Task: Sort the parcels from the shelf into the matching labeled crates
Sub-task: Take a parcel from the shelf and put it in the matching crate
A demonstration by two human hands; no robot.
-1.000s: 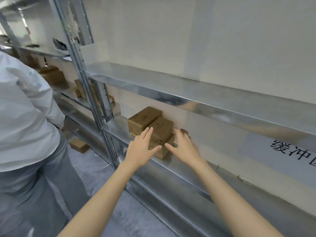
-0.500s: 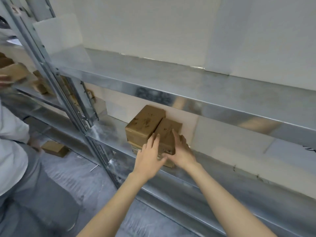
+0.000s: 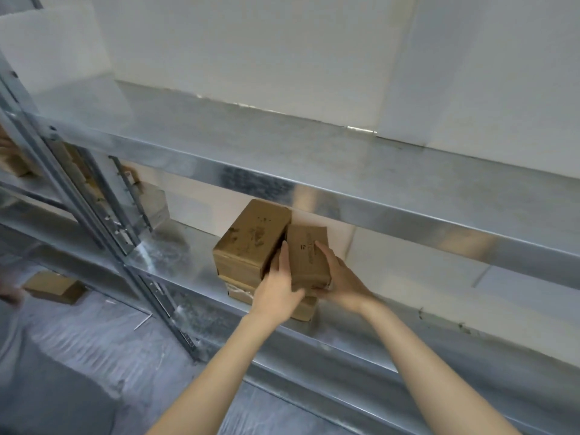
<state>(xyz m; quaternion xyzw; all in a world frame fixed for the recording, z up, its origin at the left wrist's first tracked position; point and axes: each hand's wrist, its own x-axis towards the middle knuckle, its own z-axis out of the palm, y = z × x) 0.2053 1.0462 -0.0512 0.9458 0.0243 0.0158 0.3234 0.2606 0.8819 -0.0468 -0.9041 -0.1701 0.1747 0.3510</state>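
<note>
Two bare hands meet on one small brown parcel (image 3: 309,259) in the head view, which looks down at a galvanised metal shelf (image 3: 163,252). The left hand (image 3: 279,287) lies along the parcel's left side with its fingers pointing up that face and its thumb tucked under the near end, while the right hand (image 3: 342,281) wraps the right side, its fingers curled over the top edge; both hands grip it. The parcel sits at the top of a short stack on the middle level, turned slightly askew, and whether it is clear of the box below cannot be told. Touching its left side is a larger brown parcel (image 3: 251,237) with dark smudged print on top. Both rest above a lower carton (image 3: 238,290), whose front edge shows under the wrists. The upper shelf (image 3: 314,152) runs across above the stack and against a pale wall. Left of the upright post (image 3: 78,199), the neighbouring bay holds more brown boxes (image 3: 12,164), blurred. Another brown box (image 3: 53,288) lies on the grey floor below.
</note>
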